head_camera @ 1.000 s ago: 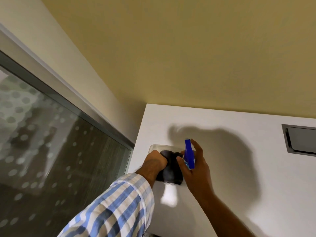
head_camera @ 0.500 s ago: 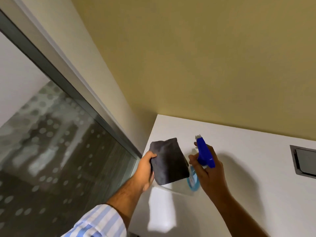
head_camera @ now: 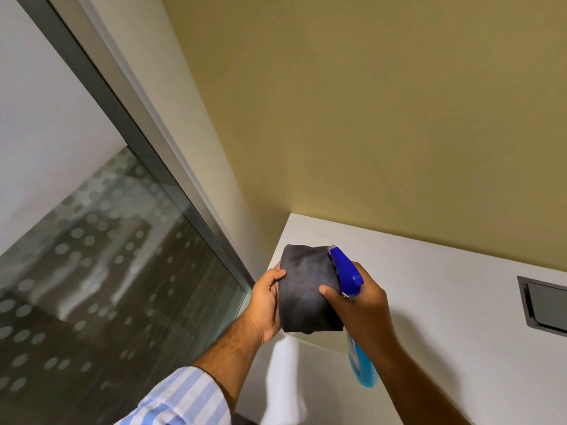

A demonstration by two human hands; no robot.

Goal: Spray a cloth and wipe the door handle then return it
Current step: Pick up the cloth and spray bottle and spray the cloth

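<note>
A folded dark grey cloth (head_camera: pixel 306 289) is held up over the white table's near left corner. My left hand (head_camera: pixel 267 302) grips its left edge. My right hand (head_camera: pixel 362 311) is wrapped around a spray bottle (head_camera: pixel 348 271) with a blue trigger head and blue liquid in its lower part. The nozzle sits right against the cloth's upper right edge, pointing up and left. My right thumb rests on the cloth's front. No door handle is in view.
The white table (head_camera: pixel 429 302) meets a yellow wall (head_camera: pixel 368 118). A dark metal cable hatch (head_camera: pixel 546 305) is set into the table at far right. A glass partition with frosted dots (head_camera: pixel 107 286) and a grey frame runs along the left.
Both hands lifted the cloth and the spray bottle off a clear tray on the table. The bottle has come closer, so its nozzle now sits against the cloth.
</note>
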